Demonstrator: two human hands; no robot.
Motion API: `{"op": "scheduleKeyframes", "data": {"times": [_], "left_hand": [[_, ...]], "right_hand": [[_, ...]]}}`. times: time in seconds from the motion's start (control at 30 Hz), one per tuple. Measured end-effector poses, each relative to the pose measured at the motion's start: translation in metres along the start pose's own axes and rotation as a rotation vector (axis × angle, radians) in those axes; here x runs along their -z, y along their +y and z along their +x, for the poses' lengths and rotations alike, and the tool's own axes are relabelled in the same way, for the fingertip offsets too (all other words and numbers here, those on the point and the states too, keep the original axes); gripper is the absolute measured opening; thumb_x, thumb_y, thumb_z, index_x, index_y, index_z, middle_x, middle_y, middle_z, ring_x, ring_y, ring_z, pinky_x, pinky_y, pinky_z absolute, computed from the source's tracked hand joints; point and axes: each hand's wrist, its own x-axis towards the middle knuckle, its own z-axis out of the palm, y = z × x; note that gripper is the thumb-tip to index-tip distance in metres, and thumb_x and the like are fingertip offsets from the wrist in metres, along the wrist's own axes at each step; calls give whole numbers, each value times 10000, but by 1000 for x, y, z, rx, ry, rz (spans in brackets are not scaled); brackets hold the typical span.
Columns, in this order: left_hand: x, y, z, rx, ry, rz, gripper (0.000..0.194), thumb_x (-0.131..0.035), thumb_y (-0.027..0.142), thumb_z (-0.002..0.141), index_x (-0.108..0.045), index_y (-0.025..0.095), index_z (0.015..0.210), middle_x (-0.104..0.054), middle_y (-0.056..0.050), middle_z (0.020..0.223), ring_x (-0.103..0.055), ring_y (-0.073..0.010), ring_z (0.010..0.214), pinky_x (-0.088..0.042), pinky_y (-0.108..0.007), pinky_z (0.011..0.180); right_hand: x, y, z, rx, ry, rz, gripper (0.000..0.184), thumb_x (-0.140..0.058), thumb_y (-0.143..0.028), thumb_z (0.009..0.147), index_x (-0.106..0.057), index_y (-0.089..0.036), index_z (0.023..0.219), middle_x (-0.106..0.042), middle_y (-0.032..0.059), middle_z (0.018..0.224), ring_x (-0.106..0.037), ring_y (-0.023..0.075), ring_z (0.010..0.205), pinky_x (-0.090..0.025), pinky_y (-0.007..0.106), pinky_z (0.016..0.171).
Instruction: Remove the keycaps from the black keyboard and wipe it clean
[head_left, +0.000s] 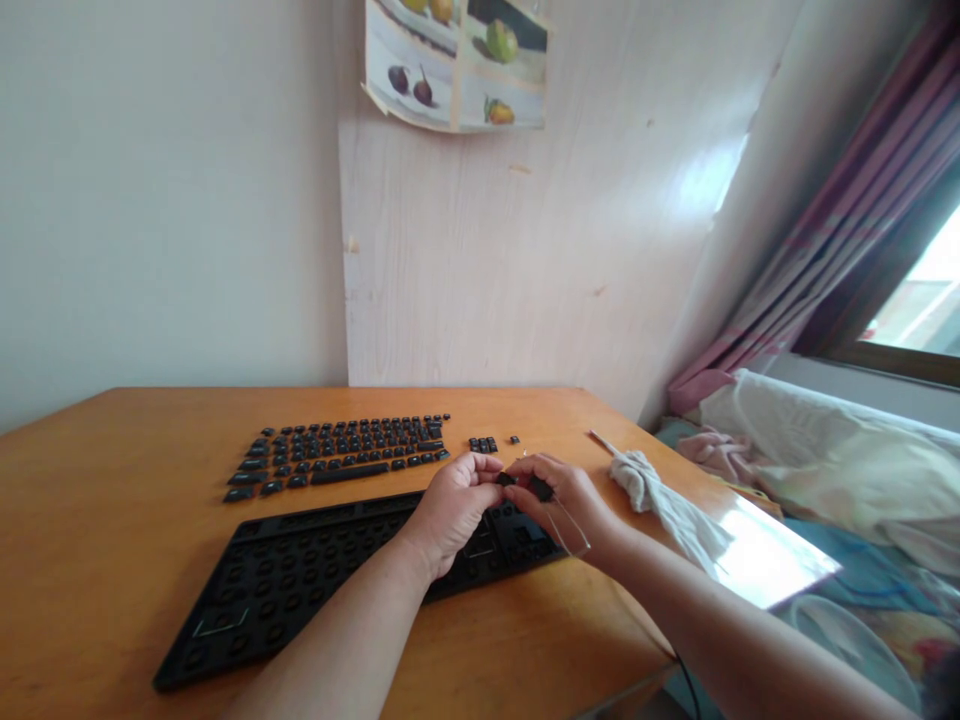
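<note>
My left hand (pixel 457 508) is closed, pinching a small black keycap (pixel 505 480) between thumb and fingertips. Meeting it from the right is my right hand (pixel 568 496), its fingers curled round a dark-handled keycap puller (pixel 540 488). A thin wire loop (pixel 574 533) of that tool sticks out below the palm. Under both hands lies a black keyboard base (pixel 279 590) with its key positions bare; my left forearm and hands cover part of it. Behind it, loose black keycaps (pixel 352 442) are laid out in keyboard rows, with a long space bar (pixel 350 473) at the front.
A small block of keycaps (pixel 483 444) and one single keycap (pixel 514 440) sit behind my hands. A grey cloth (pixel 667 505) is bunched round a stick at the right of the wooden table (pixel 112 500). Bedding (pixel 817 450) lies beyond the right edge.
</note>
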Motion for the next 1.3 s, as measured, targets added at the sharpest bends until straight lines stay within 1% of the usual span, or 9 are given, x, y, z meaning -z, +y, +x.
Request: {"op": "scheduleKeyframes", "data": {"times": [0.2, 0.33, 0.43, 0.53, 0.77, 0.87, 0.93, 1.13, 1.3], "left_hand": [[-2, 2, -1, 69, -9, -20, 253, -653, 113, 733, -601, 121, 981, -703, -85, 917, -655, -144, 842, -494, -269, 802], [-3, 3, -1, 86, -8, -21, 231, -643, 133, 761, -597, 118, 987, -701, -87, 920, -654, -137, 826, -504, -279, 815], [-2, 1, -1, 77, 10, -10, 216, -649, 166, 771, -600, 119, 975, -692, -76, 900, -645, -133, 809, -507, -279, 804], [-2, -1, -2, 73, 29, -7, 223, -657, 167, 760, -598, 124, 971, -687, -71, 898, -640, -137, 827, -503, -277, 803], [-1, -2, -1, 90, 18, 17, 297, -647, 192, 766, -588, 138, 1052, -696, -100, 988, -649, -168, 902, -482, -309, 853], [0, 1, -2, 47, 70, 65, 340, -644, 222, 769, -583, 140, 1093, -691, -116, 1039, -639, -194, 980, -460, -329, 896], [3, 2, -2, 12, 107, 126, 328, -645, 253, 769, -596, 134, 1070, -696, -114, 1012, -637, -203, 987, -453, -341, 904], [12, -2, 4, -92, 162, 329, 270, -649, 330, 761, -629, 143, 955, -700, -80, 905, -648, -193, 887, -465, -329, 861], [14, -6, 6, -153, 154, 476, 228, -628, 329, 777, -644, 164, 933, -703, -68, 893, -644, -184, 855, -464, -305, 834]], "right_hand": [[0, 5, 3, 11, -9, -21, 142, -634, -219, 805, -671, -197, 941, -648, 18, 824, -586, 131, 744, -447, 235, 695], [2, 7, 6, -4, -56, 4, 146, -634, -180, 777, -674, -187, 917, -663, 20, 817, -593, 134, 738, -454, 232, 692], [4, 7, 7, 8, -88, 7, 154, -638, -196, 776, -680, -191, 924, -671, 23, 839, -598, 140, 756, -458, 238, 703], [4, 6, 6, -29, -107, 28, 158, -635, -246, 796, -685, -198, 938, -683, 20, 824, -604, 143, 747, -463, 243, 700], [5, 15, 7, -20, -123, 4, 158, -614, -265, 811, -686, -180, 923, -692, 34, 833, -615, 145, 747, -465, 242, 702], [10, 35, 18, -75, -74, -41, 210, -590, -325, 835, -685, -178, 950, -697, 32, 822, -614, 149, 739, -459, 243, 685], [14, 55, 30, -122, -55, -86, 245, -560, -351, 853, -688, -177, 969, -710, 35, 836, -616, 150, 726, -454, 246, 668], [21, 120, 63, -229, -183, -345, 285, -525, -313, 861, -709, -163, 1019, -731, 74, 910, -629, 165, 764, -445, 248, 680], [11, 151, 78, -246, -227, -398, 268, -545, -227, 817, -727, -157, 1001, -734, 87, 928, -638, 178, 787, -437, 246, 684]]}}
